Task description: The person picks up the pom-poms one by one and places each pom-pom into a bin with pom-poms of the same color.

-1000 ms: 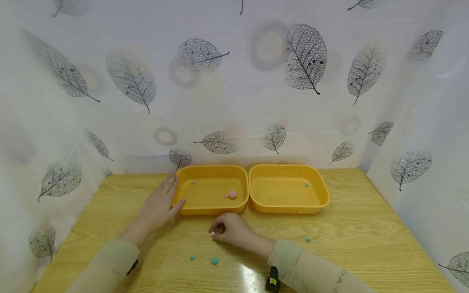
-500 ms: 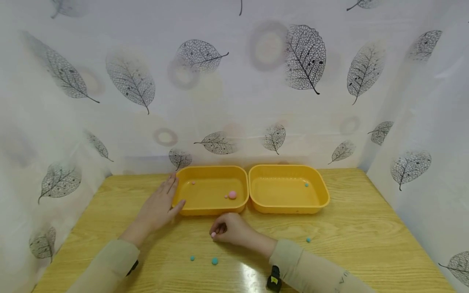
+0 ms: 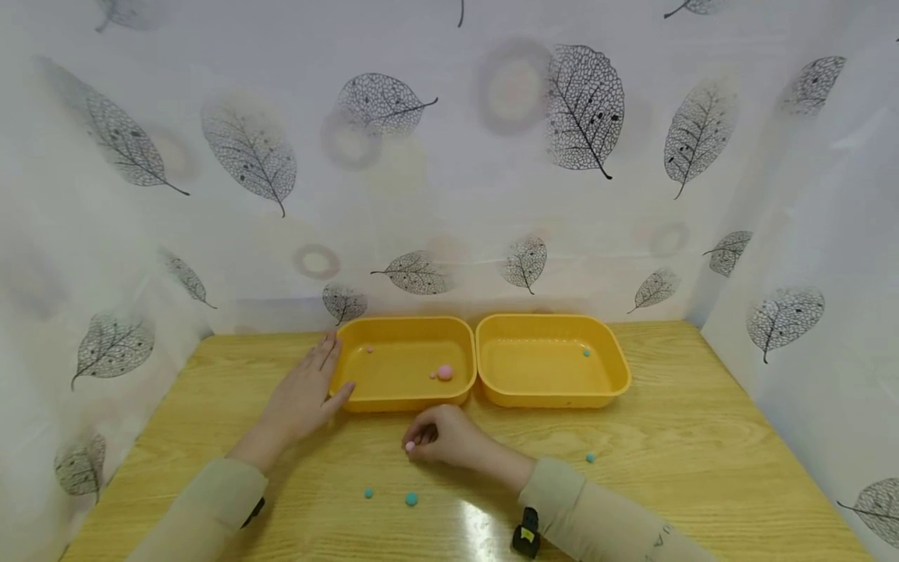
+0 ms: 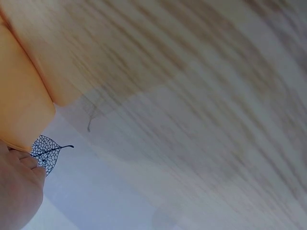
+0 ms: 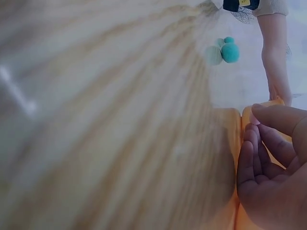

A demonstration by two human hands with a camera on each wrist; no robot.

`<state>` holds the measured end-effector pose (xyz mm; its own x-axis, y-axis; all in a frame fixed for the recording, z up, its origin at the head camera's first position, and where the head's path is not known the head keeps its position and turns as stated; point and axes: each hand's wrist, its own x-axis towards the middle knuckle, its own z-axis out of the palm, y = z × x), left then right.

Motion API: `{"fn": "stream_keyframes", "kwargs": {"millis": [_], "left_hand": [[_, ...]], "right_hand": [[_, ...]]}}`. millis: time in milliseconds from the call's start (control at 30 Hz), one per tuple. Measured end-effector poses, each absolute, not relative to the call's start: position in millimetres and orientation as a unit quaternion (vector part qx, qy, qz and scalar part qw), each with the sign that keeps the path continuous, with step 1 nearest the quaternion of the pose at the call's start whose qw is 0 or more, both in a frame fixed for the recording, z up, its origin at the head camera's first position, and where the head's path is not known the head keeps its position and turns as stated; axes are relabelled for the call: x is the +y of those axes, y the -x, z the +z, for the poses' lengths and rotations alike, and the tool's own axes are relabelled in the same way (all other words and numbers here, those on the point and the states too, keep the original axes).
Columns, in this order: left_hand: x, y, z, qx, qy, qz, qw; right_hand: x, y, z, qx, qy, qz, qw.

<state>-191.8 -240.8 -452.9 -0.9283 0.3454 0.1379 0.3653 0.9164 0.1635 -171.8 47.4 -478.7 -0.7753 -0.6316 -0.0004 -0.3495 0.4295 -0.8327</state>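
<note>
In the head view my right hand (image 3: 453, 439) pinches a small pink pompom (image 3: 410, 446) between thumb and fingertips, above the table just in front of the left yellow tray (image 3: 393, 405). In the right wrist view the pink pompom (image 5: 254, 118) is mostly covered by the fingers. My left hand (image 3: 300, 398) rests against the left end of that tray, fingers along the rim and thumb spread at the front corner. Inside the tray lie a larger pink pompom (image 3: 445, 372) and two tiny pink ones. Only part of the left hand (image 4: 19, 187) shows in the left wrist view.
A right yellow tray (image 3: 555, 401) stands side by side with the left one, holding a small teal pompom (image 3: 586, 353). On the wooden table lie a larger teal pompom (image 3: 411, 499), a small one (image 3: 368, 493) to its left and another (image 3: 590, 458) at right. A leaf-patterned curtain (image 3: 449, 172) encloses the table.
Both hands stay almost in place. The right hand keeps its pinch on the pink pompom, with only a very slight shift.
</note>
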Motion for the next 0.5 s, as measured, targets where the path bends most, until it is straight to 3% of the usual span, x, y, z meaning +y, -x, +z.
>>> {"fn": "stream_keyframes", "kwargs": {"millis": [500], "left_hand": [[-241,193,-454,-0.978,0.181,-0.089,0.056]], "right_hand": [[51,166,-464,0.811,0.298,-0.478,0.157]]}}
